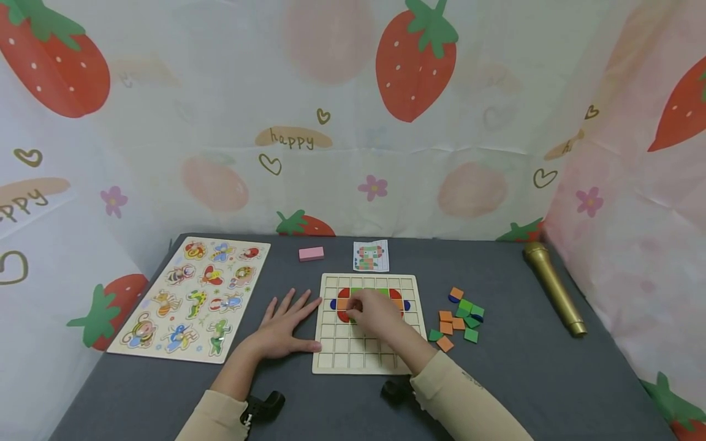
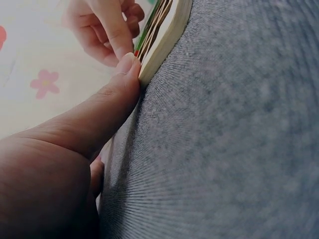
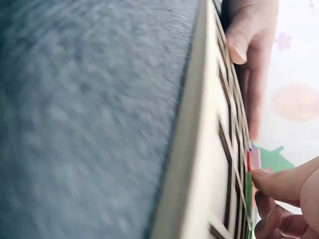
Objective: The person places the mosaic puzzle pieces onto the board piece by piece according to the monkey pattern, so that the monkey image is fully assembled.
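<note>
Backdrop (image 1: 347,128) reads "happy"; left hand (image 1: 282,332) spread, thumb touching grid board (image 1: 342,350); right hand (image 1: 377,313) at tiles (image 1: 395,294), grip unclear.

A white strawberry-printed cloth (image 1: 342,199) is hanging behind a dark gray table (image 1: 551,380). Pink-tinted printed cloth (image 1: 629,239) is flanking the table's right side.

We rest our bare left hand (image 1: 284,334) palm down, its four straight fingers (image 1: 287,303) fanned forward and its thumb (image 1: 306,345) stretched out to the right. Our bare right hand (image 1: 377,312) reaches inward, back uppermost, with fingers bent and tips turned down. Our forearms (image 1: 237,370) slant towards each other out of cuffed beige fabric sleeves (image 1: 469,398).
</note>
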A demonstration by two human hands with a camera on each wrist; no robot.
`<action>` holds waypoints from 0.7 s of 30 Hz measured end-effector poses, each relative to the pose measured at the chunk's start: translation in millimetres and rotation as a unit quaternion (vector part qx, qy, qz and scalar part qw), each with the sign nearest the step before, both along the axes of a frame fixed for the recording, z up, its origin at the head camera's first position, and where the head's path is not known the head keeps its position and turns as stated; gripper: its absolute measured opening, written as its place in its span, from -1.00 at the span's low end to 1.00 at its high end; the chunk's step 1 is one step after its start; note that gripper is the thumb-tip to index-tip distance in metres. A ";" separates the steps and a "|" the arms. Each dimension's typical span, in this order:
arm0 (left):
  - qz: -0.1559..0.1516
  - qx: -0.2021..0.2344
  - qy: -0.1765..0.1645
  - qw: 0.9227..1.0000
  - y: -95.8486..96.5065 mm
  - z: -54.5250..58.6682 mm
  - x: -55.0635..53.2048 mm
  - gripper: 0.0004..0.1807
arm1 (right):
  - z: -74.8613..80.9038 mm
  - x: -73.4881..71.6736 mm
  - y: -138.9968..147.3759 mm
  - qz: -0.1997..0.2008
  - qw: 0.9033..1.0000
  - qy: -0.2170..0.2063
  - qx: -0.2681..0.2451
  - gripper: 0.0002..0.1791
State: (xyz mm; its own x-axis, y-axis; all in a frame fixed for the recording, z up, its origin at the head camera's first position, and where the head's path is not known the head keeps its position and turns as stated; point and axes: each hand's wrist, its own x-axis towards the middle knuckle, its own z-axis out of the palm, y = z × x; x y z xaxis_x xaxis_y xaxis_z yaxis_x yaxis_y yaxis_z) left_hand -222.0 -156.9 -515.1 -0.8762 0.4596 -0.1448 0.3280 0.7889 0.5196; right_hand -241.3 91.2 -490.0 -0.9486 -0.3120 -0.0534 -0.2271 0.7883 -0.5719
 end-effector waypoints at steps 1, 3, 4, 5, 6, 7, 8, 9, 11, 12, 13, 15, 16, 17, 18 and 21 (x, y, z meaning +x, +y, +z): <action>-0.001 0.001 0.001 1.000 0.1 0.2 -0.2 0.09 | 1.5 -0.1 2.7 -0.003 1.000 -0.001 -0.002 -0.92; -0.002 0.002 0.002 1.000 0.5 0.7 -0.5 0.09 | 5.6 -0.6 9.5 -0.008 1.000 0.001 -0.007 -0.94; -0.002 0.003 0.002 1.000 0.6 0.8 -0.6 0.09 | 7.2 -1.1 13.4 -0.010 1.000 0.005 -0.008 -0.95; -0.002 0.004 0.001 1.000 0.7 0.9 -0.6 0.09 | 9.6 -1.3 17.8 -0.011 1.000 0.009 -0.008 -0.95; -0.002 0.004 0.000 1.000 0.6 0.9 -0.6 0.10 | 12.2 -1.4 22.7 -0.013 1.000 0.013 -0.010 -0.95; -0.002 0.004 -0.001 1.000 0.6 1.0 -0.6 0.10 | 14.6 -1.5 27.9 -0.017 1.000 0.016 -0.009 -0.95; -0.001 0.004 -0.002 1.000 0.5 1.0 -0.5 0.10 | 16.4 -2.0 33.4 -0.021 1.000 0.019 -0.009 -0.95; -0.001 0.004 -0.004 1.000 0.4 0.9 -0.4 0.10 | 18.1 -2.5 39.3 -0.027 0.999 0.021 -0.009 -0.95; -0.001 0.005 -0.005 1.000 0.3 0.6 -0.4 0.11 | 21.8 -3.3 51.8 -0.041 0.999 0.026 -0.013 -0.95; -0.002 0.005 -0.005 1.000 0.3 0.5 -0.4 0.11 | 23.4 -3.7 58.1 -0.050 0.998 0.027 -0.015 -0.95; -0.002 0.003 -0.006 1.000 0.3 0.1 -0.7 0.11 | 23.9 -4.4 64.6 -0.058 0.998 0.027 -0.018 -0.96; -0.003 0.005 -0.006 1.000 0.4 0.1 -0.7 0.11 | 24.1 -6.1 77.0 -0.066 0.997 0.029 -0.026 -0.95; -0.003 0.005 -0.006 1.000 0.3 0.0 -0.7 0.11 | 24.1 -6.7 82.7 -0.068 0.997 0.028 -0.031 -0.95; -0.002 0.004 -0.007 1.000 0.2 -0.2 -0.8 0.12 | 23.8 -7.3 88.4 -0.069 0.997 0.027 -0.035 -0.94; -0.001 0.003 -0.007 1.000 0.1 -0.3 -1.0 0.12 | 23.0 -7.8 93.8 -0.072 0.996 0.025 -0.038 -0.93; -0.002 0.003 -0.007 1.000 0.1 -0.8 -1.4 0.12 | 22.6 -7.8 110.0 -0.088 0.995 0.024 -0.041 -0.89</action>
